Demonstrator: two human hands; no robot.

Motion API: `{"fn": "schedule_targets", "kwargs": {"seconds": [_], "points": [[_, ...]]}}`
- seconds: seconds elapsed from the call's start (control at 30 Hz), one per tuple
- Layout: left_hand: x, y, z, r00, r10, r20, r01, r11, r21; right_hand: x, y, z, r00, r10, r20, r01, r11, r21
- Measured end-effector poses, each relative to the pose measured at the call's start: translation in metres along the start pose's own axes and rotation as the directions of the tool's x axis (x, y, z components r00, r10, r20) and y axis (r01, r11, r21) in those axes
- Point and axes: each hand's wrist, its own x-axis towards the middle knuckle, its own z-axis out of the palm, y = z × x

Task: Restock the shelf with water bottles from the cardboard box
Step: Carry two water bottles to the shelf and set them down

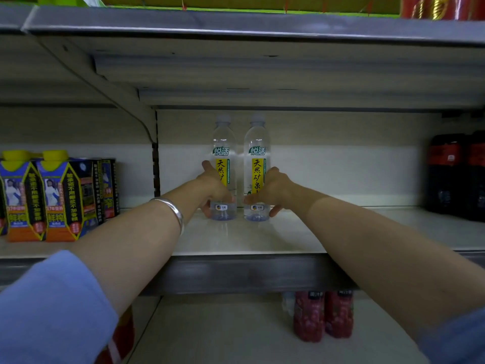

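You reach both arms deep into the middle shelf (262, 240), and each hand has one water bottle. Your left hand (214, 186) grips the left water bottle (223, 143) around its lower half: the thumb comes round the front near the base and one finger points up along the left side of the label. Your right hand (273, 189) grips the right water bottle (257, 143) in the same way, with the thumb across the front just above the base and the other fingers curled around the right side.

The two bottles stand upright on the shelf board, near the back wall, just beside each other with a narrow gap between them. Both have a yellow label with dark characters and a pale cap. I cannot tell if the bases fully rest on the board or are a little lifted.

On your left wrist there is a silver bangle (172, 208), and a light blue sleeve (52, 303) is pushed up on the forearm.

To the left, in the next bay, stand juice cartons (39, 198) with yellow caps. At the right end of the same shelf are dark bottles (456, 174). On the shelf below, two red bottles (324, 315) stand together under your right forearm.
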Motion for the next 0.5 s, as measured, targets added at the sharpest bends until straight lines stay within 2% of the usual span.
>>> {"fn": "schedule_targets", "kwargs": {"seconds": [0.4, 0.5], "points": [[0.022, -0.006, 0.002, 0.998, -0.056, -0.005, 0.055, 0.995, -0.088, 0.019, 0.0, 0.008, 1.0, 0.001, -0.019, -0.002, 0.999, -0.038], [0.019, -0.003, 0.002, 0.999, -0.049, -0.004, 0.049, 0.998, -0.035, 0.022, 0.0, 0.009, 1.0, -0.002, -0.031, 0.001, 1.0, -0.024]]}}
